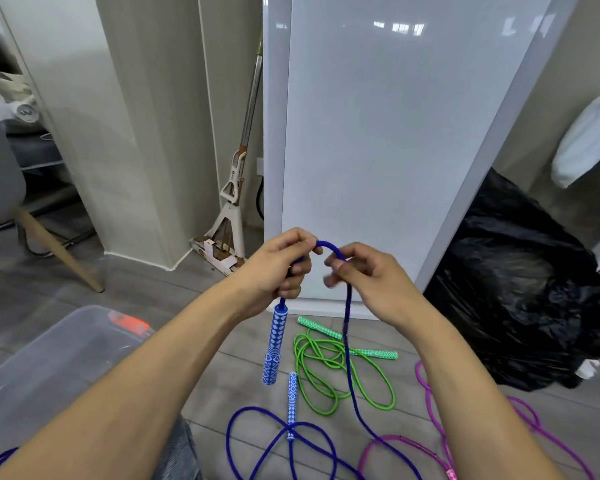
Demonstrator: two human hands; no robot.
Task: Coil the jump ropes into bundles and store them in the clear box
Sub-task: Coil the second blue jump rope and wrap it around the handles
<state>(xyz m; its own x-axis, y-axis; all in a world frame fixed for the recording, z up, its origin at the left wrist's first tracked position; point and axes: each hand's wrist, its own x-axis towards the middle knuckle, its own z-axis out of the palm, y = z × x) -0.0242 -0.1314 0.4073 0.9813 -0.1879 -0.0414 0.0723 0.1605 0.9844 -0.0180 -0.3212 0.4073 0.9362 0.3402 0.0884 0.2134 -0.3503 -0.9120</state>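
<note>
Left hand: your left hand [278,268] is at frame centre, fingers curled round the cord of the blue jump rope [347,327] just above one handle.
Right hand: your right hand [371,282] is just to the right, fingertips pinching the same cord. The fingertips are blurred, so the exact grip cannot be read.
Span between hands: the cord rises in a short arch from one hand to the other.
Held handle: the blue-and-white patterned handle [274,344] hangs straight down below your left hand.
Cord run: from your right hand the cord drops to the floor [153,282] and ends in loose loops at bottom centre.
Second handle: the second handle [292,403] lies on the floor among those loops.
Green rope: the green rope [326,368] lies uncoiled on the floor just beyond, lower centre.
Pink rope: the pink rope [433,410] lies in loose loops at lower right.
Clear box: the clear box [49,368] sits at lower left beside your left forearm, with an orange latch [129,323] on its far edge.
Surround: a white panel [378,133] stands behind your hands, a black bag [520,306] at right, and a mop [236,188] leans left of the panel.
</note>
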